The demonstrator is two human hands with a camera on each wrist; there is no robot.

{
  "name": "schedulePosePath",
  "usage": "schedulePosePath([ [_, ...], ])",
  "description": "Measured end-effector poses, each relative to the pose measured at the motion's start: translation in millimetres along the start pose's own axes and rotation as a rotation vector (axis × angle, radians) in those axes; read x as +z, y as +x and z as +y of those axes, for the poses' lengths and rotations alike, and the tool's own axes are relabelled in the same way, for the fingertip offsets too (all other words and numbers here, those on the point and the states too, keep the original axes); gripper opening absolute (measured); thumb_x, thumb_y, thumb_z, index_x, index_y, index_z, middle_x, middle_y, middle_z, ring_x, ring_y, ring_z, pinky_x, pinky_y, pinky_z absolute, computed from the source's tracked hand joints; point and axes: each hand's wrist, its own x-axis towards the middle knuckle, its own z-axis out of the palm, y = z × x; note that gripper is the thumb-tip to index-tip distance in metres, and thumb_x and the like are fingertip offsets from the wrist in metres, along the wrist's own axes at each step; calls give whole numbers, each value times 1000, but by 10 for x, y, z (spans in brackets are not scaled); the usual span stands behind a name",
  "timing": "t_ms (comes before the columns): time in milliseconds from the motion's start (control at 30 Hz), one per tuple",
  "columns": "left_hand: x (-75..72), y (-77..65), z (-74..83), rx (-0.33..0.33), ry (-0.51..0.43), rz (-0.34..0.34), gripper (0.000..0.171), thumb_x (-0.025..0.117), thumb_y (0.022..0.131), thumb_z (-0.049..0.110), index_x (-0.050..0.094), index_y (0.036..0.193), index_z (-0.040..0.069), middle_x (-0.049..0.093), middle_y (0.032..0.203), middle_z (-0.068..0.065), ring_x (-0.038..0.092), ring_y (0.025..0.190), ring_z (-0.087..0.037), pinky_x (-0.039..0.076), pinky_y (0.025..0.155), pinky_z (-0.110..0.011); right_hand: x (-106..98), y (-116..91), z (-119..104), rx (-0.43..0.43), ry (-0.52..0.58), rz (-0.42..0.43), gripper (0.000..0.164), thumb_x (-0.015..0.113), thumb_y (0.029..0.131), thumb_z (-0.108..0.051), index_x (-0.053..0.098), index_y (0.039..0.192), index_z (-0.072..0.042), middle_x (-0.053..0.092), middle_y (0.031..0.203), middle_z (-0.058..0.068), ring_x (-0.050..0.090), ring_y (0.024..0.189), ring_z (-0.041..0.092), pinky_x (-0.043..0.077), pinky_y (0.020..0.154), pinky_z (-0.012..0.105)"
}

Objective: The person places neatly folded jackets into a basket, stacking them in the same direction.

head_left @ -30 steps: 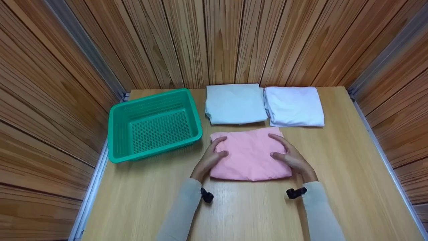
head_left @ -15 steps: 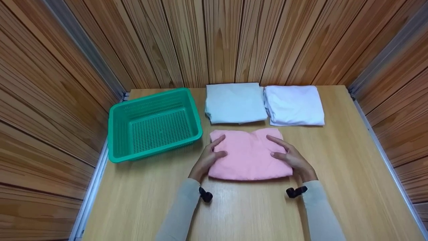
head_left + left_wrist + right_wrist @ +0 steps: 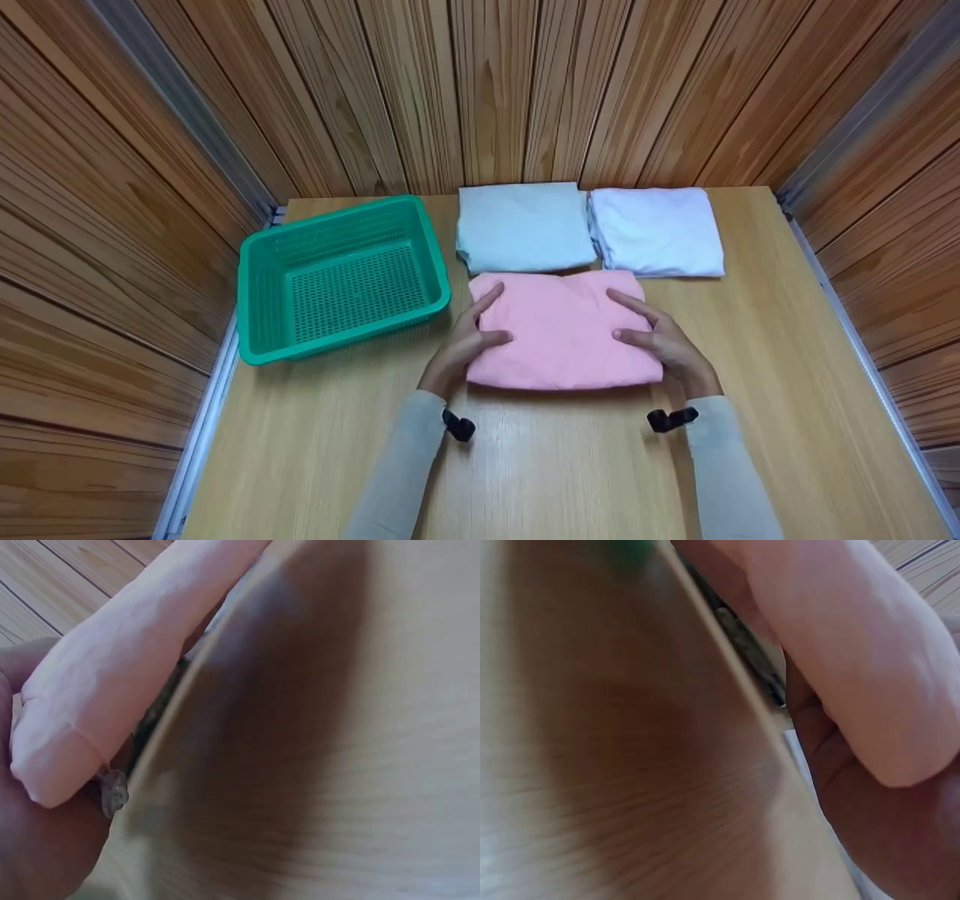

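Observation:
A folded pink cloth [image 3: 562, 334] is held between both hands at the middle of the table, its near edge raised off the surface with a shadow beneath. At its left side, my left hand [image 3: 459, 349] grips it, thumb on top. My right hand [image 3: 671, 349] grips the right side likewise, thumb on top; some fingers are hidden under the cloth. In the left wrist view the cloth's thick rolled end [image 3: 97, 705] sits in the palm. Through the right wrist view the cloth [image 3: 862, 652] shows fingers passing underneath.
Behind the pink cloth lie a folded pale mint cloth [image 3: 525, 229] and a folded white cloth [image 3: 658, 232], side by side near the wooden back wall [image 3: 495, 90]. A green perforated basket [image 3: 341, 345] stands at the left on the wooden table [image 3: 555, 472].
Both hands have lifted the pink cloth slightly and moved it away from the body, toward the two folded cloths at the back. The head view has shifted a little.

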Motion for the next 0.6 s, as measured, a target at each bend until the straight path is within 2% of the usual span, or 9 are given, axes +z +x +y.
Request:
schedulePosePath([
  [200, -39, 19, 205, 77, -8, -8, 94, 78, 89, 6, 35, 167, 36, 25, 177, 13, 9, 167, -19, 10, 134, -60, -31, 39, -198, 1, 49, 9, 77, 75, 99, -9, 41, 166, -22, 13, 179, 10, 31, 142, 24, 54, 95, 19],
  [333, -76, 23, 296, 85, -21, 6, 95, 78, 88, 5, 36, 166, 39, 23, 177, 14, 9, 167, -20, 11, 133, -62, -36, 74, -309, 7, 58, 3, 78, 77, 98, -10, 41, 166, -25, 11, 179, 8, 30, 142, 26, 55, 93, 20],
  [433, -101, 24, 354, 75, -32, 11, 95, 79, 89, 7, 36, 166, 42, 22, 178, 14, 11, 167, -22, 15, 132, -62, -43, 92, -377, 3, 57, -2, 79, 77, 98, -9, 41, 166, -27, 13, 178, 8, 38, 138, 28, 57, 90, 23],
  [600, -150, 42, 442, 98, -51, 24, 95, 79, 88, 6, 36, 166, 39, 22, 178, 12, 14, 166, -23, 20, 132, -61, -54, 137, -484, -14, 52, -22, 78, 75, 98, -8, 41, 166, -28, 15, 177, 7, 42, 135, 29, 59, 87, 25],
])
